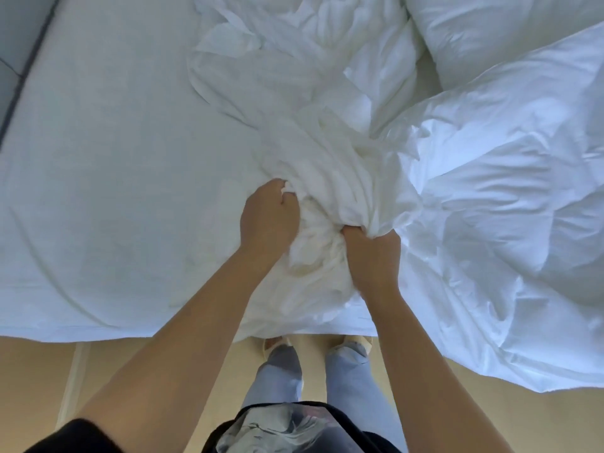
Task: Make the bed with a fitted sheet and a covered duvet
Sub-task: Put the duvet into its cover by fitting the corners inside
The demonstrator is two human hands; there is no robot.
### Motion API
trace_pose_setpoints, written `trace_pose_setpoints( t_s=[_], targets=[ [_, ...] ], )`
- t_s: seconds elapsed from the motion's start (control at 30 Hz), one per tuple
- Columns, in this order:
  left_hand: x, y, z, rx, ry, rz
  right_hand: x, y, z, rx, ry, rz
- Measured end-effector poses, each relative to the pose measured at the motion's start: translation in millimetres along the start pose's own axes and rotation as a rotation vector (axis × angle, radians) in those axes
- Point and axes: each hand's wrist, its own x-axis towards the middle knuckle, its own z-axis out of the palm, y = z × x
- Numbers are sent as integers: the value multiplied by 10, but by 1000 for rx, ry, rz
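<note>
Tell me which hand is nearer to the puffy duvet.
Right. The right hand grips the bunched cloth just beside the duvet; the left hand grips the same bunch on its far side.

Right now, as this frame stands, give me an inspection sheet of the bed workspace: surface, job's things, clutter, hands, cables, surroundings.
Surface: smooth white fitted sheet, stretched flat, lightly creased.
Job's things: crumpled thin white duvet cover bunched towards the near edge; puffy white duvet heaped at the right, overhanging the near edge.
Clutter: plump white pillow at the far right.
Hands: left hand and right hand both grip the duvet cover.
Cables: nothing seen.
Surroundings: beige floor; the person's pale slippers close to the bedside.
</note>
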Motion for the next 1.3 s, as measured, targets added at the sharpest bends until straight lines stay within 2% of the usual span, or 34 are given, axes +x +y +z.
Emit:
trace_pose_setpoints(
  t_s=[0.1, 0.23, 0.4, 0.6, 0.77, 0.83, 0.9, 0.97, 1.03, 1.07, 1.13, 1.23, 1.3],
  targets=[
    [64, 56, -299, -12, 99, 30, 243, -131, -438, -144, 142, -61],
    [128, -34, -511, -222, 149, -229, 451, 158, -1089, -396, 309, 47],
    [-15, 201, -158, -166, -73, -199, 422, 522, -1157, -431, 216, 137],
    [-21, 264, 38, -57, -66, -226, 535, 581, -1112, -417, 179, 126],
    [-114, 355, 141, 58, -192, -254, 559, 445, -1077, -472, 158, 142],
    [-153, 371, 158, 9, -265, -289, 489, 264, -980, -579, 192, 40],
    [-177, 392, 155, -102, -294, -354, 320, 69, -806, -580, 161, -221],
    [-186, 384, 129, -171, -315, -401, 87, -77, -567, -463, -77, -430],
    [-178, 368, 71, -159, -353, -396, -76, -149, -344, -416, -386, -415],
    [-174, 351, 28, -144, -368, -411, -103, -150, -263, -440, -468, -408],
    [-173, 296, -75, -198, -415, -500, -87, -147, -161, -449, -423, -451],
    [-205, 169, -262, -479, -494, -652, -59, -139, -95, -399, -290, -511],
    [-237, 76, -363, -507, -531, -646, -49, -155, -59, -366, -243, -517]
  ],
)
